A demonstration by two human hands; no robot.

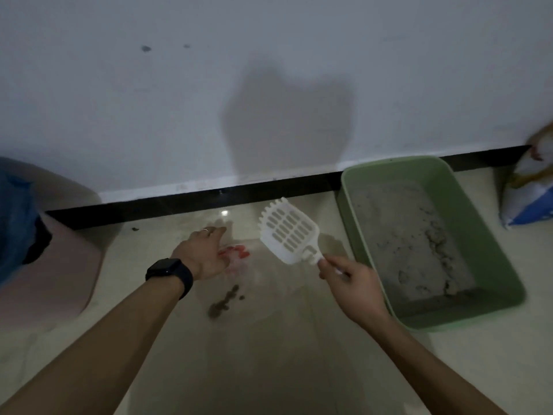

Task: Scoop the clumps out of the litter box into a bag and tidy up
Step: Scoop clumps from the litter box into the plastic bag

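A green litter box (478, 235) stands on the floor at the right, holding grey litter (401, 235) with lumpy clumps (438, 244) along its right side. My right hand (350, 283) grips the handle of a white slotted scoop (288, 232), which is raised, empty, left of the box. A clear plastic bag (269, 283) with red print lies flat on the floor in the middle, with dark clumps (224, 301) inside. My left hand (203, 253), a black watch on its wrist, holds the bag at its red-printed end.
A pink bin (59, 265) with a blue liner (15, 223) stands at the left. A white and blue litter sack (529, 190) leans at the far right. A black skirting (209, 199) runs along the grey wall just behind. A small dark crumb (135, 228) lies near it.
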